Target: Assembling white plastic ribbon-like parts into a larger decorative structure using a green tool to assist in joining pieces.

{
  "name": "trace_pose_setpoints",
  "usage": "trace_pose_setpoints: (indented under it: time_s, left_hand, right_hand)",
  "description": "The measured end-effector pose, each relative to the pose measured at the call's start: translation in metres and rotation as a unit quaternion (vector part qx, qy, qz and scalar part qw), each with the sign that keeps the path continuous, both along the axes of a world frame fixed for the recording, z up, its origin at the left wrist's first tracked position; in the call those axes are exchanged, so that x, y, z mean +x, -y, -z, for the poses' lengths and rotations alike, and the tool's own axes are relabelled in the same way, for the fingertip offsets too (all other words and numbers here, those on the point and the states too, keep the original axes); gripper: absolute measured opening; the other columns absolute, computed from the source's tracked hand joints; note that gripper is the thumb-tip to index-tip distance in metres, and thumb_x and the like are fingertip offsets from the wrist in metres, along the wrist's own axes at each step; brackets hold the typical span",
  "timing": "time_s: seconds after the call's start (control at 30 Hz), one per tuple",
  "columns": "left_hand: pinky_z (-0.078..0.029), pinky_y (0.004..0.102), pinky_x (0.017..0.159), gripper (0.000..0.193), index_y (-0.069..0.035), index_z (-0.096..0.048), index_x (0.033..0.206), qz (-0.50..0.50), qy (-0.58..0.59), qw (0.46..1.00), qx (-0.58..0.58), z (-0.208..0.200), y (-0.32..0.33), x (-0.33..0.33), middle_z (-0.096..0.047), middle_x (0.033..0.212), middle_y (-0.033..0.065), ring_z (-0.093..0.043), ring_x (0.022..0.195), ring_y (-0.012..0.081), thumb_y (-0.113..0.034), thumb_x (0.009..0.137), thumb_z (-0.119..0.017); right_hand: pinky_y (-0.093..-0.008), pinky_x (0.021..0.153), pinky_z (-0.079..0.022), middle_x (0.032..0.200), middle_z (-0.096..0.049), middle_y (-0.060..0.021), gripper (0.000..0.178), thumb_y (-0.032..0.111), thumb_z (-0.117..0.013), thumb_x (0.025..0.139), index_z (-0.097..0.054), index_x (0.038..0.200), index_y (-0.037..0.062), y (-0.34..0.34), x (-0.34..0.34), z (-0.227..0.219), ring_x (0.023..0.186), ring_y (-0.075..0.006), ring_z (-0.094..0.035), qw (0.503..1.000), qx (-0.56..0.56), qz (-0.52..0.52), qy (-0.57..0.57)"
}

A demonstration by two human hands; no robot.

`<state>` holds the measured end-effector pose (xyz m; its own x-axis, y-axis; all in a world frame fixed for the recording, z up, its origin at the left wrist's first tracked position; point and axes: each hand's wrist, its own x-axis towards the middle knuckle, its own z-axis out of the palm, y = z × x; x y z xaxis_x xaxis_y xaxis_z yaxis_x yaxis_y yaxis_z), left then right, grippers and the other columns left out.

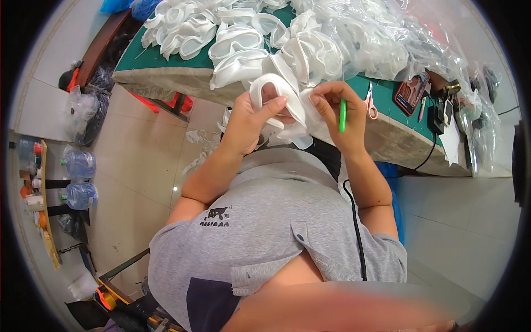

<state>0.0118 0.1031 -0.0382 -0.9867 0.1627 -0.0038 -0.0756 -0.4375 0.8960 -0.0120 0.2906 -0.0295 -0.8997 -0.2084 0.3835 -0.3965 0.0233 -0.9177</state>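
Observation:
My left hand (250, 123) grips a white curved fabric piece (285, 88) with a thick, rounded rim, the thumb pressed on its face. The piece is held up just off the near edge of the table. My right hand (349, 123) is closed around a slim bright green tool (342, 115), which stands almost upright against the fingers; its working end is hidden. The thumb and forefinger of that hand pinch together at a thin white flap (311, 108) beside the curved piece. Whether the flap is joined to it, I cannot tell.
A heap of similar white pieces (238, 41) covers the green table (171, 62). Clear plastic bags (381, 52) lie at the right. Pink-handled scissors (371, 105), a phone (411, 94) and a black cable (428, 157) are near the right edge. Blue water bottles (80, 196) stand far left.

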Motion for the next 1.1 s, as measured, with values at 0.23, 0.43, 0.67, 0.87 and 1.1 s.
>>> trace_pose_setpoints:
  time_s: [0.23,0.43,0.67,0.87,1.1]
  left_hand:
    - [-0.048,0.0249,0.075,0.029,-0.002,-0.053,0.113,-0.094,0.008,0.995,0.024,0.007,0.004,-0.007,-0.059,0.097,0.0032,-0.057,0.084,0.0094,-0.017,0.089,-0.061]
    - [-0.044,0.0265,0.083,0.039,0.000,-0.049,0.121,-0.068,-0.044,0.996,-0.032,0.014,0.004,-0.006,-0.058,0.107,0.0044,-0.054,0.098,0.0107,-0.009,0.086,-0.064]
    - [-0.045,0.0255,0.079,0.031,0.001,-0.055,0.112,-0.023,-0.038,0.995,-0.087,0.011,0.011,-0.001,-0.062,0.099,0.0050,-0.057,0.089,0.0103,-0.018,0.090,-0.064]
    - [-0.048,0.0232,0.067,0.029,0.002,-0.063,0.102,-0.001,-0.022,0.991,-0.135,-0.004,0.010,0.003,-0.065,0.087,0.0022,-0.059,0.075,0.0073,-0.024,0.090,-0.064]
    - [-0.047,0.0200,0.062,0.026,-0.002,-0.062,0.107,0.121,0.020,0.983,-0.133,-0.019,0.013,0.008,-0.065,0.087,0.0002,-0.059,0.072,0.0041,-0.021,0.090,-0.063]
  right_hand:
    - [-0.0314,0.085,-0.045,0.103,-0.062,-0.0120,0.039,0.028,-0.038,0.100,-0.060,0.109,-0.0019,-0.057,-0.036,0.007,0.096,-0.0210,-0.059,0.976,0.092,0.169,-0.103]
    - [-0.0428,0.076,-0.047,0.093,-0.062,-0.0180,0.022,0.014,-0.058,0.085,-0.061,0.102,0.0006,-0.111,-0.037,0.030,0.085,-0.0365,-0.060,0.819,0.506,0.269,-0.035]
    - [-0.0473,0.067,-0.048,0.085,-0.059,-0.0192,0.023,0.023,-0.060,0.083,-0.058,0.085,0.0000,-0.118,-0.031,0.036,0.077,-0.0396,-0.061,0.774,0.560,0.292,-0.044]
    - [-0.0392,0.062,-0.048,0.086,-0.065,-0.0162,0.018,0.013,-0.063,0.081,-0.063,0.097,0.0045,-0.115,-0.014,-0.016,0.070,-0.0328,-0.061,0.847,0.512,0.142,-0.006]
    - [-0.0293,0.050,-0.042,0.079,-0.065,-0.0031,0.046,0.008,-0.076,0.060,-0.064,0.105,0.0059,-0.066,-0.005,-0.032,0.057,-0.0169,-0.052,0.835,0.355,0.004,-0.420]
